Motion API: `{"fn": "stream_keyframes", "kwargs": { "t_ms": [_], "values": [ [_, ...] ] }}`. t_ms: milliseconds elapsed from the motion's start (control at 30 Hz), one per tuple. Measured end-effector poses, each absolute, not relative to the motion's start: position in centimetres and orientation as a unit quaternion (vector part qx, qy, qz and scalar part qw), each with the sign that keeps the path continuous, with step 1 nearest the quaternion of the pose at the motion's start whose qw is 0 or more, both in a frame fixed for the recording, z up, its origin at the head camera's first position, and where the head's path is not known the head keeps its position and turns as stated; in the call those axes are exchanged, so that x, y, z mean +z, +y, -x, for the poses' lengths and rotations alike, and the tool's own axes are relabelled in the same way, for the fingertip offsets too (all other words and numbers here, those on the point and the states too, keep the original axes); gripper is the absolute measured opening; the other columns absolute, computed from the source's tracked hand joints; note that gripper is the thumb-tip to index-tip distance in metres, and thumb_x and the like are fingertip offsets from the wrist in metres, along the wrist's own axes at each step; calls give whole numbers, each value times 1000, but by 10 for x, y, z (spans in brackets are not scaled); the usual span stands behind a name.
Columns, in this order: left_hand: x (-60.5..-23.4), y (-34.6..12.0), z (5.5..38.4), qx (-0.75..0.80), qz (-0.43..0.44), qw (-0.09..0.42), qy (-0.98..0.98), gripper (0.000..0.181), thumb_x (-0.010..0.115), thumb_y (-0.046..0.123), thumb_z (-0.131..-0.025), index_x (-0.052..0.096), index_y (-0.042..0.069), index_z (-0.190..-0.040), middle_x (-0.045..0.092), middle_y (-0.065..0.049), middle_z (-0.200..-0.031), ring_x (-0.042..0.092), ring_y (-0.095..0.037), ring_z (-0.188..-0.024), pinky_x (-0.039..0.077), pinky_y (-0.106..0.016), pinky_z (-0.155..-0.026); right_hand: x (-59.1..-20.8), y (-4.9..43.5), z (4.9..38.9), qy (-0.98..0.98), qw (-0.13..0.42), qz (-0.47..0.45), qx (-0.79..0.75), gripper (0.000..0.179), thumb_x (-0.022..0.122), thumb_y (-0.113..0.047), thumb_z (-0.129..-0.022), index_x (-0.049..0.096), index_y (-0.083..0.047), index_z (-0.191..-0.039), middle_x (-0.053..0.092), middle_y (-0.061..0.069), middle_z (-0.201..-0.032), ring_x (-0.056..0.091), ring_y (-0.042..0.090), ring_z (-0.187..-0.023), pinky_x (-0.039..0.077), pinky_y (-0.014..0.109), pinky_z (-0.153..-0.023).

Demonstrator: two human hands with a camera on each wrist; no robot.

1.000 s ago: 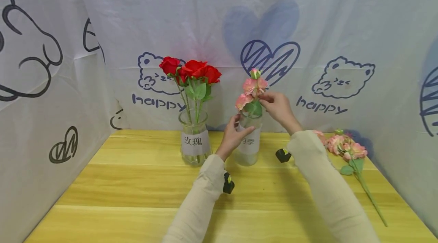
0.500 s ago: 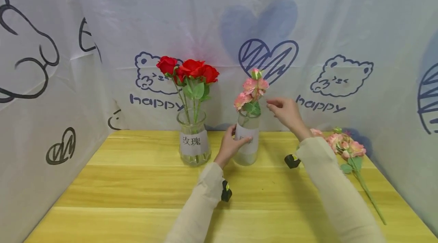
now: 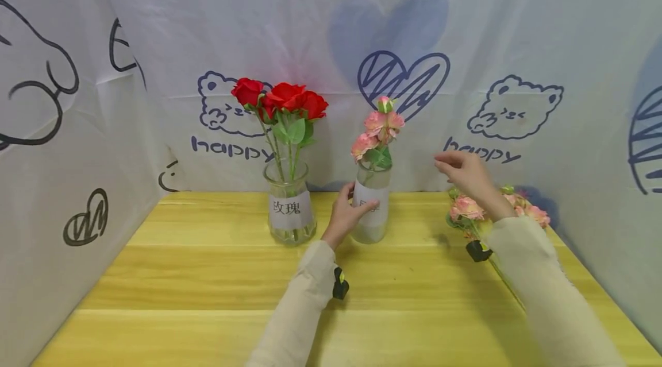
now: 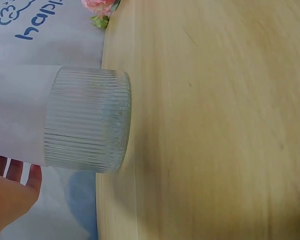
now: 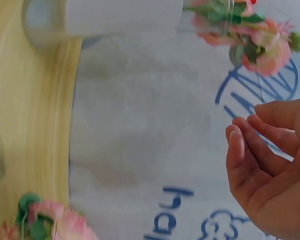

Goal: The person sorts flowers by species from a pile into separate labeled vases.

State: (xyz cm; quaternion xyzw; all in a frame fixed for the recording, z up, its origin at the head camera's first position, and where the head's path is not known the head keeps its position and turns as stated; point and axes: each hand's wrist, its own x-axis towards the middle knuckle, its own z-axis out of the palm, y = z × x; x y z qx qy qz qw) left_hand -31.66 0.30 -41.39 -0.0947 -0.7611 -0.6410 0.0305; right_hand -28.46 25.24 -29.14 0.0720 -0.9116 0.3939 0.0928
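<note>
My left hand (image 3: 342, 215) grips a ribbed glass vase (image 4: 87, 120) with a white paper label, thumb across the label and fingers behind. Pink artificial flowers (image 3: 383, 126) with green leaves rise from the vase mouth, their stem inside the neck. To the right, my right hand (image 3: 469, 176) is raised in the air, fingers loosely bent and holding nothing. The right wrist view has a gap between this hand (image 5: 270, 170) and the flowers in the vase. Below and behind the right hand, more pink flowers (image 3: 465, 207) lie on the table, partly hidden by the forearm.
Left of the gripped vase stands another glass vase (image 3: 305, 232) with a white label, holding several red roses (image 3: 287, 97). Both stand on a yellow wood-grain table (image 3: 207, 281). Behind it hangs a white printed cloth (image 3: 310, 11); a similar cloth borders the left side.
My right hand has let go of the flowers in the vase and moved right, over toward the flowers lying on the table. The left hand stays on the vase.
</note>
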Motion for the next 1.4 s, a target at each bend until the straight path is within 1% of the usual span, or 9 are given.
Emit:
{"fn": "stream_keyframes", "kwargs": {
  "t_ms": [100, 233, 367, 533, 667, 800, 900, 1167, 1400],
  "values": [
    [-413, 2, 316, -640, 97, 33, -762, 69, 77, 28, -84, 43, 4, -140, 48, -16, -136, 45, -30, -125, 42, -45, -102, -294, 268, 276, -914, 90, -58, 392, 42, 49, -25, -102, 55, 5, -130, 57, 26, -126, 56, 38, -110, 53, 45, -86],
    [-414, 2, 317, -636, 101, 37, -764, 69, 76, 27, -84, 43, 3, -139, 48, -16, -136, 45, -30, -125, 41, -45, -102, -298, 289, 266, -911, 96, -44, 398, 46, 48, -29, -102, 53, 6, -131, 56, 27, -127, 57, 36, -107, 54, 32, -80],
    [-413, 3, 317, -638, 102, 36, -762, 68, 77, 26, -84, 43, 3, -139, 49, -16, -136, 45, -30, -125, 41, -44, -102, -306, 309, 258, -903, 110, -37, 414, 48, 50, -29, -101, 53, 8, -131, 56, 30, -124, 60, 12, -93, 51, 15, -70],
    [-412, 3, 317, -639, 100, 33, -762, 69, 77, 27, -84, 43, 3, -139, 49, -16, -135, 46, -29, -124, 42, -44, -102, -321, 333, 254, -895, 104, -10, 434, 54, 50, -34, -101, 50, 9, -133, 54, 30, -126, 52, -11, -81, 49, 11, -67],
    [-412, 2, 318, -637, 96, 29, -764, 69, 77, 28, -83, 44, 4, -139, 49, -15, -135, 45, -29, -124, 42, -44, -102, -332, 349, 250, -894, 96, 7, 437, 57, 51, -38, -100, 50, 8, -133, 60, 21, -120, 53, -10, -81, 50, 13, -68],
    [-412, 2, 319, -636, 92, 27, -766, 69, 77, 28, -83, 44, 4, -138, 49, -14, -135, 45, -28, -125, 42, -44, -102, -344, 364, 244, -892, 90, 6, 443, 56, 54, -35, -99, 50, 10, -132, 65, -5, -102, 56, -9, -79, 52, 16, -65],
    [-412, 2, 319, -635, 90, 28, -767, 69, 78, 28, -83, 44, 4, -138, 49, -15, -135, 46, -28, -124, 43, -43, -101, -357, 375, 242, -887, 78, 7, 455, 58, 57, -34, -98, 49, 12, -131, 64, -15, -96, 58, -6, -77, 54, 20, -64],
    [-414, 4, 319, -636, 97, 26, -765, 69, 77, 30, -83, 44, 4, -138, 49, -15, -135, 46, -29, -124, 43, -43, -100, -408, 415, 248, -860, 52, 35, 506, 48, 64, -37, -93, 60, 0, -124, 65, -17, -92, 62, -2, -80, 56, 21, -68],
    [-416, 3, 320, -640, 91, 28, -763, 69, 77, 30, -83, 43, 4, -138, 48, -15, -135, 45, -29, -124, 42, -45, -102, -409, 401, 230, -889, 13, -4, 458, 54, 58, -26, -98, 47, 16, -131, 66, 22, -110, 62, -2, -81, 57, 28, -70]
  ]
}}
